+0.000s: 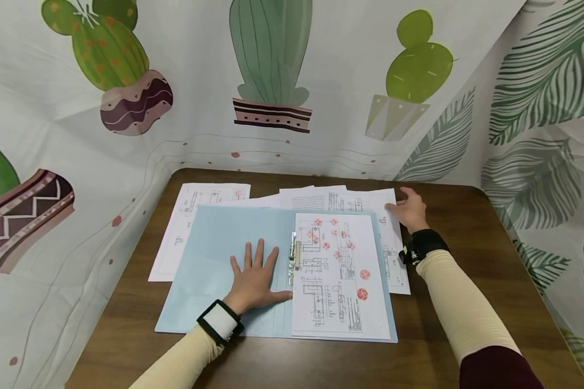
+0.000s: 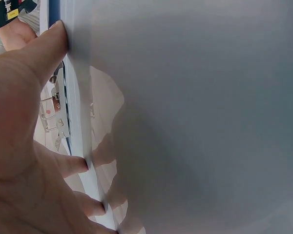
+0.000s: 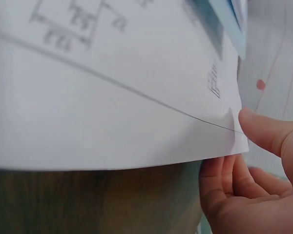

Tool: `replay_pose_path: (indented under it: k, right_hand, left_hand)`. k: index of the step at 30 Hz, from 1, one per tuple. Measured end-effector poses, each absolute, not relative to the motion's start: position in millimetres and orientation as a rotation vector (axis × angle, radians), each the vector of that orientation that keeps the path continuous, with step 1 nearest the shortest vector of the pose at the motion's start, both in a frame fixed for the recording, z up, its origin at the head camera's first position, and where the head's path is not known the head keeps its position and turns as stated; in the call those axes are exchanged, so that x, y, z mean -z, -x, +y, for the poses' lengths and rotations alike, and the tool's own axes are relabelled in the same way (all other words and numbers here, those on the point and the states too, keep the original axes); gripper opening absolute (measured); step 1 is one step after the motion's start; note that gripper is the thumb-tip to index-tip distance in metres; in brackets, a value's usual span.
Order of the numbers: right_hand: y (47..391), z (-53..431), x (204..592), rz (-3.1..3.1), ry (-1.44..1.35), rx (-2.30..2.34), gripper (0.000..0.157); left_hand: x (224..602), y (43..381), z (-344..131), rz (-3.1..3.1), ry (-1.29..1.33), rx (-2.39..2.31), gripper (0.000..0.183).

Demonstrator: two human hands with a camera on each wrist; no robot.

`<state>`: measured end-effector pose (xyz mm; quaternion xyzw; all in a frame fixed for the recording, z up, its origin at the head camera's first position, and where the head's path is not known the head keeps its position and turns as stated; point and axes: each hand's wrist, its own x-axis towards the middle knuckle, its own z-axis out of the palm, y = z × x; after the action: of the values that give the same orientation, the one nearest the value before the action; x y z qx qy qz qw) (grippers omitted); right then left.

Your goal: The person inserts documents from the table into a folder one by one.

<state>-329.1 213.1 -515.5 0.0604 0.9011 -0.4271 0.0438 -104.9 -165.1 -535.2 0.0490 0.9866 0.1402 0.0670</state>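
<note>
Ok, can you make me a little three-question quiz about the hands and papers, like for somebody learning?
1. True or false: the left hand is gripping the metal clip.

2. What is the right hand holding by a corner?
A) the metal clip
B) a loose technical drawing
C) the left wristband

3. Fill in the colour: the page on the blue folder has round ____ stamps.

Key:
1. False; it rests with fingers spread on the blue folder.
2. B
3. red
</note>
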Motion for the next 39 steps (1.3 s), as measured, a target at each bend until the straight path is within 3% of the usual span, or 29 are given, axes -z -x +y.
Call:
replay_pose_path:
  k: [13,39]
  right_hand:
    - [323.0,219.8,514.3,2.648,-0.264,1.376,0.045]
    - [320.7,223.1,511.2,2.703,-0.188,1.363,0.032]
  left_hand:
    - [533.2,103.5,-164.6,2.972,-0.151,-0.424,0.116]
    - [534.5,104.5,-164.6,2.967,-0.143,-0.418,0.116]
